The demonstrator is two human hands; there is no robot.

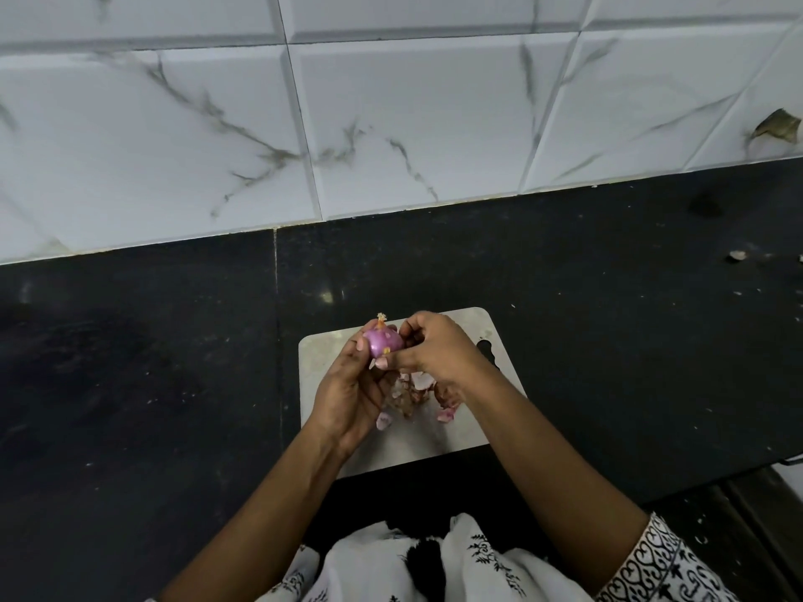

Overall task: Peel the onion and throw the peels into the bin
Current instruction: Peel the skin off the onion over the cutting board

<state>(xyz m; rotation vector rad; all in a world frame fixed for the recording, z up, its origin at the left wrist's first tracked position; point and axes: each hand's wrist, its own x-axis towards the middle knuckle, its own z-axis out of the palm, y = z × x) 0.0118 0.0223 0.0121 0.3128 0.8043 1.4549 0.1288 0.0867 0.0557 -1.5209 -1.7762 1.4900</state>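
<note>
A small purple onion [383, 339], mostly bare of skin with a dry orange tip on top, is held above a pale chopping board [469, 421]. My left hand [350, 393] grips it from below and the left. My right hand [434, 349] pinches the onion's right side with thumb and fingertips. A heap of brown and pink peels [413, 397] lies on the board under my hands, partly hidden by them. No bin is in view.
The board sits on a dark stone counter [152, 384] against a white marble-tiled wall [391, 123]. A few peel scraps [736, 255] lie at the counter's far right. The counter's front edge drops off at lower right.
</note>
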